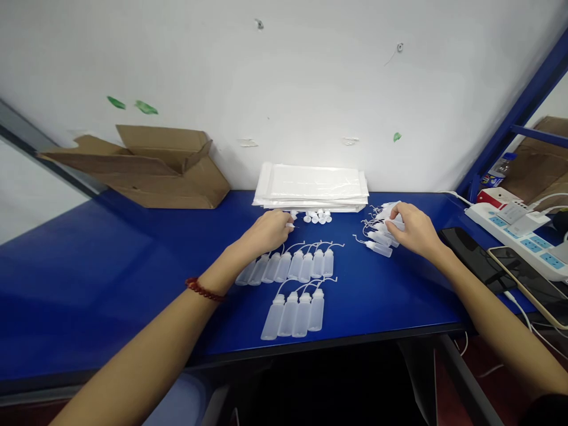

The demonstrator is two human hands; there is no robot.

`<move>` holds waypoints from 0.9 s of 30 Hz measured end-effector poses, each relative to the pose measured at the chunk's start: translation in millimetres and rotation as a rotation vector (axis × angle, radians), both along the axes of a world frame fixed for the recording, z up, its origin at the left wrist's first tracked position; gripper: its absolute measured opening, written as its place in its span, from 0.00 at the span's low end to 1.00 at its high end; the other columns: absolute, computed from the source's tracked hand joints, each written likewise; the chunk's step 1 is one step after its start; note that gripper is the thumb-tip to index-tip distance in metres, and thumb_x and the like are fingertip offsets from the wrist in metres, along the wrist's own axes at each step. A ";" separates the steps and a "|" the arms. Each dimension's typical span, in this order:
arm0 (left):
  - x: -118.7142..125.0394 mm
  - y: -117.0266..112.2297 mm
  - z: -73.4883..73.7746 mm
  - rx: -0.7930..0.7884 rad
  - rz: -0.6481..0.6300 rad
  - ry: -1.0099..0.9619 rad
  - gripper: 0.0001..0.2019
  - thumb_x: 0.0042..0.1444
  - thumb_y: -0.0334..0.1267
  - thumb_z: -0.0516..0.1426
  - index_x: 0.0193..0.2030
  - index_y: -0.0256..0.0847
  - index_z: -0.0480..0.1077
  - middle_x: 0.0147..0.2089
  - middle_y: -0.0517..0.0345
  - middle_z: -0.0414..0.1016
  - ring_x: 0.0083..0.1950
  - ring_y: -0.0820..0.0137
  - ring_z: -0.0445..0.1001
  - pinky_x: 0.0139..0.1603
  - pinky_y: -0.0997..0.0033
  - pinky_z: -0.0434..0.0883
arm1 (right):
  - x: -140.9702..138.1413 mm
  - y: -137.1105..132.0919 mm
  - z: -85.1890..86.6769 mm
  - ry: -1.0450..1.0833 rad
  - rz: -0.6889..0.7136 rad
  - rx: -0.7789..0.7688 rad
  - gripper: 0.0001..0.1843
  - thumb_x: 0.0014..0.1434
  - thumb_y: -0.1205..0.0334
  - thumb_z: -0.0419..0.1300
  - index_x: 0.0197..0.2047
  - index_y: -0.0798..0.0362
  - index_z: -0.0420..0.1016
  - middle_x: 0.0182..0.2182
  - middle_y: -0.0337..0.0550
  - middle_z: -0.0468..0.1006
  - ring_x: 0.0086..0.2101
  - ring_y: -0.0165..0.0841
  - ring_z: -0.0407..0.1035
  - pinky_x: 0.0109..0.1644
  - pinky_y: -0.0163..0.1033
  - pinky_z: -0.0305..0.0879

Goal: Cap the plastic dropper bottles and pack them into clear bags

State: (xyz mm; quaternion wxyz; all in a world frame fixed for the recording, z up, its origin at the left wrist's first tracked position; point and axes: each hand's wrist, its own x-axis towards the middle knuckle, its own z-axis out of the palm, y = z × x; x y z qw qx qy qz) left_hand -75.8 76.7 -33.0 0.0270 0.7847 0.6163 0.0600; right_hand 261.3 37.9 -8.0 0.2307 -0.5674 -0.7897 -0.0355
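Note:
My left hand (268,232) is closed in a pinch on a small white cap (290,225) with a thin tip, mostly hidden by the fingers. Just right of it lies a cluster of small white caps (318,217). Over a pile of small translucent squeeze bottles (379,248) with thin bent tubes, my right hand (413,228) has its thumb and forefinger closed around one bottle (396,223). Between my arms, more of these bottles lie in two rows, a back row (306,266) partly behind my left wrist and a front row (293,315).
White flat packs (310,183) are stacked against the wall. An open cardboard box (177,171) stands at the back left. On the right are two phones (474,260), a power strip (519,234) with plugs and cables, and a blue metal frame (501,100). The blue table (377,296) ends at a dark front edge.

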 end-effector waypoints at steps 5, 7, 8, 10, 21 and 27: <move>4.0 -5.8 4.4 0.006 0.007 -0.042 0.11 0.59 0.37 0.54 0.40 0.37 0.76 0.42 0.44 0.80 0.45 0.55 0.78 0.42 0.62 0.70 | -26.5 -25.5 -3.7 0.124 0.228 0.087 0.07 0.63 0.60 0.51 0.38 0.52 0.67 0.36 0.48 0.77 0.37 0.38 0.69 0.39 0.40 0.61; 7.5 -9.8 7.9 0.018 0.007 -0.087 0.10 0.59 0.38 0.54 0.40 0.37 0.75 0.39 0.46 0.80 0.43 0.56 0.78 0.41 0.62 0.70 | -41.9 -39.3 -6.5 0.127 0.400 0.022 0.09 0.66 0.61 0.48 0.40 0.53 0.69 0.38 0.48 0.77 0.39 0.36 0.69 0.43 0.40 0.63; 9.7 -12.0 10.0 0.028 0.008 -0.122 0.10 0.59 0.39 0.55 0.40 0.38 0.75 0.38 0.47 0.80 0.42 0.56 0.78 0.41 0.62 0.70 | -49.5 -45.4 -7.9 0.119 0.473 -0.028 0.11 0.67 0.62 0.47 0.42 0.53 0.70 0.38 0.48 0.77 0.39 0.36 0.70 0.44 0.40 0.64; 14.6 -16.7 14.4 0.054 0.008 -0.211 0.09 0.57 0.40 0.57 0.39 0.38 0.74 0.36 0.49 0.80 0.40 0.57 0.77 0.40 0.62 0.70 | -63.4 -53.9 -9.7 0.091 0.559 -0.111 0.12 0.68 0.62 0.47 0.44 0.53 0.71 0.39 0.48 0.77 0.38 0.35 0.70 0.41 0.39 0.64; 28.1 -29.0 25.0 0.059 -0.050 -0.587 0.09 0.52 0.41 0.61 0.35 0.37 0.73 0.35 0.53 0.79 0.38 0.64 0.76 0.40 0.66 0.71 | -112.9 -39.5 7.4 0.175 0.168 -0.506 0.08 0.56 0.58 0.59 0.32 0.55 0.71 0.26 0.44 0.78 0.27 0.33 0.71 0.29 0.35 0.58; 30.1 -28.5 22.7 0.037 -0.065 -0.658 0.09 0.50 0.42 0.63 0.33 0.38 0.75 0.32 0.55 0.79 0.37 0.64 0.76 0.40 0.65 0.70 | -117.1 -39.8 5.8 0.094 0.143 -0.531 0.10 0.56 0.60 0.58 0.40 0.56 0.72 0.30 0.48 0.80 0.30 0.36 0.73 0.29 0.35 0.58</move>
